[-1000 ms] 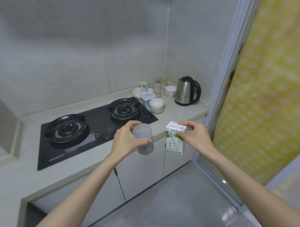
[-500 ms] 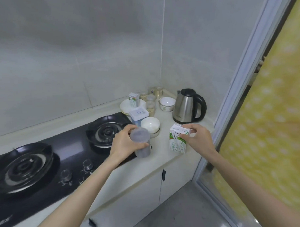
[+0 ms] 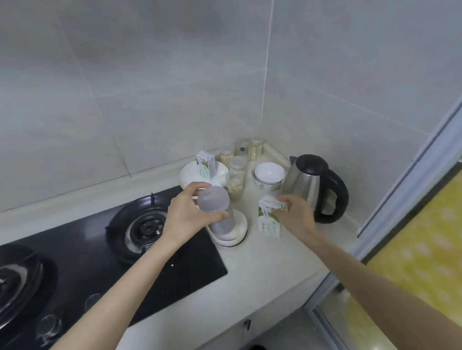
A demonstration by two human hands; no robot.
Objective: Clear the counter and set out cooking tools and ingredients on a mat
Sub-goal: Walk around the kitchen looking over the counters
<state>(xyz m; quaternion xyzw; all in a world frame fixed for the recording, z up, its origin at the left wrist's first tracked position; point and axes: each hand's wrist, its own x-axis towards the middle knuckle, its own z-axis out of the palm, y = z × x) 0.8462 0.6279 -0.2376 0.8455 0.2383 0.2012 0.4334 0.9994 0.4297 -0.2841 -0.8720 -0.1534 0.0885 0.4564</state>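
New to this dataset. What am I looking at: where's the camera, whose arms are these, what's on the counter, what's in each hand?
There is no robot here. One wide-angle camera sits on a person's head and looks forward and down, so the two bare arms coming in from the bottom are the wearer's own. The left hand grips a cloudy plastic cup round its side; in this view the cup sits in front of a stack of white bowls. The right hand pinches a small green-and-white carton by its top; whether its base touches the counter I cannot tell. Also on the counter: a black gas hob, a steel kettle, another white bowl, some glass jars towards the corner, and a second carton standing on a white dish.
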